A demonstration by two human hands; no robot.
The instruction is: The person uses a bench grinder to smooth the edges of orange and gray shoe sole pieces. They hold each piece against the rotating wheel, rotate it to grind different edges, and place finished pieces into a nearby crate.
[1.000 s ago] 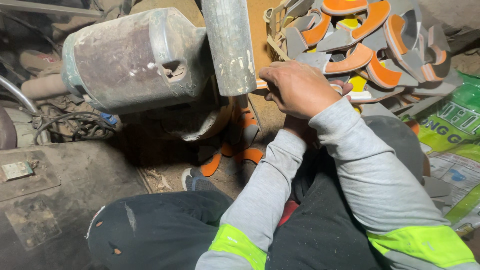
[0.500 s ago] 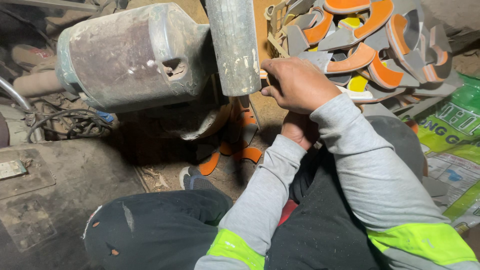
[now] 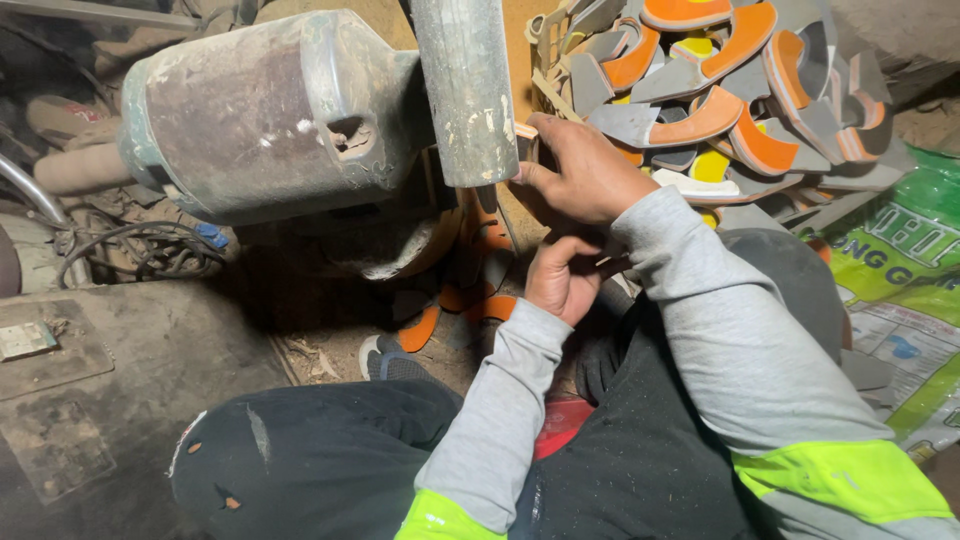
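My right hand (image 3: 580,170) reaches forward to the lower end of a grey vertical metal column (image 3: 465,90), fingers curled against its side, close to a thin pale strip. Just below it, my left hand (image 3: 560,280) is cupped with fingers bent; whether it holds anything is hidden. A dusty grey motor housing (image 3: 270,115) juts out to the left of the column. Behind my right hand lies a pile of grey and orange curved sole pieces (image 3: 720,90). Both arms wear grey sleeves with yellow-green bands.
More orange and grey pieces (image 3: 470,290) lie on the dirt floor under the machine. Green printed sacks (image 3: 900,270) lie at right. Black cables (image 3: 140,250) and a metal plate (image 3: 25,340) sit at left. My knee in dark trousers (image 3: 300,450) is in front.
My right hand has slid left from the sole pile to the foot of the column. My left hand has come out from under it and is now in view below.
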